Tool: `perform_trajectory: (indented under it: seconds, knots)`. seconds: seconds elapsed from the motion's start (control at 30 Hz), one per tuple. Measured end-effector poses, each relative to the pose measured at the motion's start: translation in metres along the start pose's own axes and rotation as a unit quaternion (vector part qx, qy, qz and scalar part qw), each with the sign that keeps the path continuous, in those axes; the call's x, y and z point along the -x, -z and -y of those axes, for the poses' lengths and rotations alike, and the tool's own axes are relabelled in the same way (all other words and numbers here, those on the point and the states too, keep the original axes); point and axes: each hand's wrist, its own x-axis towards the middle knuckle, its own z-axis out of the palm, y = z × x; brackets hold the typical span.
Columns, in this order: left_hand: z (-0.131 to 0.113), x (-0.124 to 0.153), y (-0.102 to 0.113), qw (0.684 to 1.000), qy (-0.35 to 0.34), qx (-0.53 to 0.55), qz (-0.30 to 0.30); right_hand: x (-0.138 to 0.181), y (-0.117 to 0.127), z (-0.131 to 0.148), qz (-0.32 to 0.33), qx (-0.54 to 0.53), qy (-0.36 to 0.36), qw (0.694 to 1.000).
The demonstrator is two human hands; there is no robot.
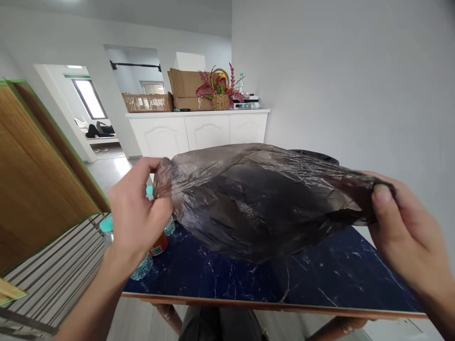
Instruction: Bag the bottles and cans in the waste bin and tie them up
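Head view: your left hand (137, 215) and right hand (401, 227) each pinch one end of the bag (263, 203). The label on the bottle (160, 243) is unreadable.

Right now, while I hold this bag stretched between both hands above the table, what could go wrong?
1. The dark plastic bag looks thin and is pulled taut between the left hand and the right hand; it might tear at the pinched ends.
2. The bottles stand close under the left hand, near the edge of the table; a swing of the wrist or the bag could knock one over.
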Motion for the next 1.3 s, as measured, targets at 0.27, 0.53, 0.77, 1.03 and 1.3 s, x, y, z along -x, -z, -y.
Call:
perform_trajectory:
  seconds: [0.27, 0.53, 0.77, 1.03, 1.3]
  knots:
    - [0.060, 0.060, -0.016, 0.962, -0.070, 0.057, 0.258, 0.047, -0.012, -0.043, 0.443, -0.012, 0.031, 0.896]
    - [0.106, 0.099, -0.028, 0.906, -0.060, -0.023, 0.418, 0.043, 0.013, -0.015, 0.633, -0.040, -0.028, 0.773]
    - [0.033, 0.095, -0.033, 0.853, -0.049, 0.156, 0.496, -0.007, -0.064, -0.003, 0.412, -0.085, 0.097, 0.902]
    - [0.053, 0.154, -0.116, 0.818, -0.094, 0.139, 0.551, -0.014, -0.194, -0.096, 0.556, 0.107, 0.152, 0.810]
    - [0.091, 0.147, -0.117, 0.898, -0.023, -0.030, 0.439, 0.001, -0.132, -0.090, 0.517, 0.088, 0.101, 0.845]
